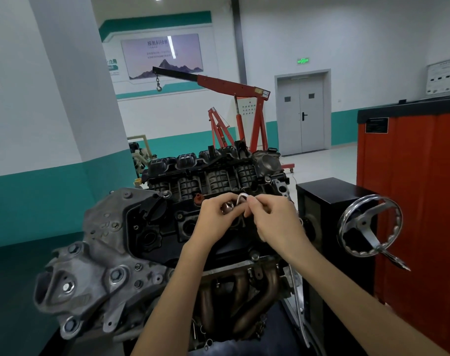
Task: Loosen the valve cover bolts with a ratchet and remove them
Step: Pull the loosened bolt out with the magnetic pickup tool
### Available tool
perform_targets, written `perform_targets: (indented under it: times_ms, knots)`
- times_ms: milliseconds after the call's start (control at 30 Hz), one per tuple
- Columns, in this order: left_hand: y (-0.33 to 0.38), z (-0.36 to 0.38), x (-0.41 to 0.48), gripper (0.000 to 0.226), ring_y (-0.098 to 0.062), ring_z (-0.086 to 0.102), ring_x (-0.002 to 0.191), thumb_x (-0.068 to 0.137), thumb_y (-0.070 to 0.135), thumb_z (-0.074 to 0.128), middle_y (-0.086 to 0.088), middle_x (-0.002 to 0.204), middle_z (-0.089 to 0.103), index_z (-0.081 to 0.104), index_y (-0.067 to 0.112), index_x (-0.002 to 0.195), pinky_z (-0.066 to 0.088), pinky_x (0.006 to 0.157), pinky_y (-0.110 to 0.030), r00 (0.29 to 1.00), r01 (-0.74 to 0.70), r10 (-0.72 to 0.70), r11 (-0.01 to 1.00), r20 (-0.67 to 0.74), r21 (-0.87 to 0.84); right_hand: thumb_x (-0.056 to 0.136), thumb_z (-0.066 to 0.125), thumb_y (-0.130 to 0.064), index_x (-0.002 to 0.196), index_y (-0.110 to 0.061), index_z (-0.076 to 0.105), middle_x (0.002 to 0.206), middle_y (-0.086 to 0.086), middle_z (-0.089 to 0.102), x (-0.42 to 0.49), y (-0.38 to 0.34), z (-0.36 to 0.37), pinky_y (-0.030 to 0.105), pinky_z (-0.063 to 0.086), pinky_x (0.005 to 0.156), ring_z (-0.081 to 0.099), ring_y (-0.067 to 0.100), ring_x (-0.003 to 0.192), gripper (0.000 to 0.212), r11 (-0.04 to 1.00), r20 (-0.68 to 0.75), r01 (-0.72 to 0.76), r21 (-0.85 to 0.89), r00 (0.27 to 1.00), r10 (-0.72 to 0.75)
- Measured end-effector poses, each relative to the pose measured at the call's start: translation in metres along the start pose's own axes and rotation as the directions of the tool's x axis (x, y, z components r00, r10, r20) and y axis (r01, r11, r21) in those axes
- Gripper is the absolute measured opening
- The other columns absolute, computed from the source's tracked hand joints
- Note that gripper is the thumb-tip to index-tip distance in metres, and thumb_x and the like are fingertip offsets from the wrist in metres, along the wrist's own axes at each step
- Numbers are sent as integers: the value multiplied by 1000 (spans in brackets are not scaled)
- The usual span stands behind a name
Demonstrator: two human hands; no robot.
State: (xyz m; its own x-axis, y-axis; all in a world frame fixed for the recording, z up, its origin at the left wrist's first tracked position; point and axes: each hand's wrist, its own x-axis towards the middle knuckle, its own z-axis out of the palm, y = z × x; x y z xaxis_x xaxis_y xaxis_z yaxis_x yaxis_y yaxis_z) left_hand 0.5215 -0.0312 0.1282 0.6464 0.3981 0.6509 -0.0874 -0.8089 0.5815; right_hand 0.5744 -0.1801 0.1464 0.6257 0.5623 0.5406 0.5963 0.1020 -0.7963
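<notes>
Red hoist, grey door, chrome handwheel, perhaps a cabinet.

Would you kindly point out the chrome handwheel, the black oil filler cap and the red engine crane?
Chrome handwheel (364,223): head view, its hub.
Black oil filler cap (155,204): head view, the cap's top.
Red engine crane (231,85): head view, its red boom.

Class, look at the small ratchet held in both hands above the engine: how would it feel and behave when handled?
Probably stiff and heavy for its size: the ratchet looks like solid polished metal. Likely slippery, given that shine, which may be why the left hand and right hand both grip it.
</notes>
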Motion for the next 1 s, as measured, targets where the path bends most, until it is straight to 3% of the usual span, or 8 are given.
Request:
perform_targets:
  times_ms: [67, 167, 300, 433, 733, 900, 1000]
  knots:
    - [-8, -4, -3, 13, -4, 58, 66, 83, 26, 77, 9, 75, 67, 71, 32, 93, 46, 64, -15, 998, 56, -55, 998, -16, 12, 98, 51, -27, 59, -18, 61, 41, -6, 43, 2, -4, -8, 25, 35, 50, 39, 6, 37, 41, 1000, -51, 13, 3, 999, -13]
    - [-20, -8, -9, 7, -8, 60, 68, 82, 24, 78, 3, 81, 71, 74, 24, 88, 47, 66, -19, 974, 182, -183, 983, -137, -18, 98, 52, -25, 58, -15, 61, 37, -8, 40, 9, -11, -20, 29, 30, 49, 34, 6, 36, 43, 995, -57, -43, 90, 997, 49]
    - [-31, -10, -15, 9, -2, 43, 43, 86, 23, 74, 7, 53, 55, 71, 18, 79, 34, 47, -13, 918, 282, -288, 957, -272, -62, 98, 52, -24, 58, -15, 61, 33, -9, 38, 7, -17, -27, 26, 27, 46, 32, 4, 31, 43, 996, -56, -54, 77, 997, 59]
    - [-32, -11, -17, 11, -3, 41, 40, 87, 23, 72, 10, 47, 48, 70, 17, 78, 34, 44, -11, 907, 301, -299, 953, -295, -41, 99, 52, -23, 59, -14, 61, 34, -8, 38, 4, -19, -32, 21, 27, 38, 30, 5, 30, 42, 988, -75, -72, 139, 994, 83]
    - [-35, -9, -18, 10, 0, 43, 42, 86, 22, 74, 6, 56, 55, 69, 21, 77, 35, 45, -10, 908, 309, -310, 950, -283, -47, 98, 54, -20, 60, -14, 61, 34, -9, 37, -5, -37, -46, 18, 26, 34, 30, 4, 29, 39, 973, -101, -50, 224, 992, 74]
    - [-35, -5, -20, 9, 0, 54, 55, 79, 20, 80, 5, 65, 63, 72, 22, 82, 42, 56, -9, 923, 304, -286, 952, -256, 35, 97, 54, -22, 62, -13, 63, 36, -7, 39, -11, -47, -52, 18, 27, 35, 31, 6, 31, 38, 970, -122, -33, 239, 990, 64]
    - [-35, -1, -19, 16, -2, 56, 68, 76, 25, 83, 6, 80, 64, 74, 24, 89, 43, 66, -14, 930, 300, -267, 949, -253, 98, 98, 54, -21, 63, -11, 63, 36, -7, 38, -16, -54, -58, 17, 26, 34, 30, 6, 30, 37, 958, -133, -15, 288, 989, 56]
